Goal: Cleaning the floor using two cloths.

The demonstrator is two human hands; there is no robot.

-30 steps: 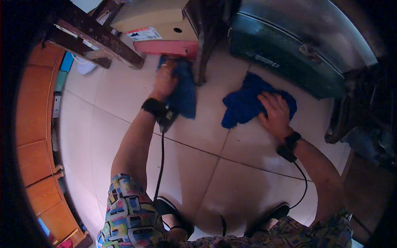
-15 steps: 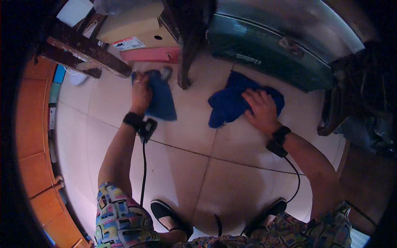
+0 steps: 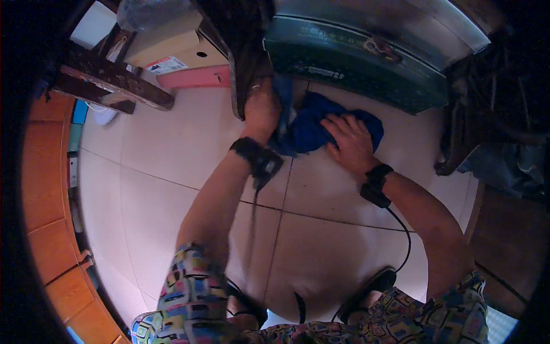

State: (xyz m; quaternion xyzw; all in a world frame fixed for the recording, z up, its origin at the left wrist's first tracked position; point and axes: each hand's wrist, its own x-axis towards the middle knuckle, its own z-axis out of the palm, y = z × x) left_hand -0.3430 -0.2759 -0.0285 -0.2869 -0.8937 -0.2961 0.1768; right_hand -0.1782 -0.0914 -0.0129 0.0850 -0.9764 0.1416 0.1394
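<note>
My left hand [image 3: 262, 112] is closed on a lighter blue cloth [image 3: 283, 129] beside the dark wooden leg [image 3: 240, 86]. The cloth hangs along the hand's right side and reaches the floor tiles; its grip is partly hidden by the back of my hand. To the right, my right hand [image 3: 352, 144] lies with fingers stretched over a crumpled dark blue cloth [image 3: 315, 121], pressing it against the floor. The two cloths meet or overlap between my hands. A black strap with a small device sits on each wrist.
A dark green box [image 3: 355, 71] stands just beyond the cloths. At the far left are a cardboard shoe box [image 3: 177, 49], a pink box [image 3: 195, 78] and a worn wooden frame [image 3: 114, 86]. Orange cabinets [image 3: 48, 183] line the left side. Dark furniture [image 3: 458, 137] stands at right.
My left hand has swung right with the lighter cloth, from left of the wooden leg to beside the dark blue cloth. My right hand stays on its cloth; the view has shifted slightly.
</note>
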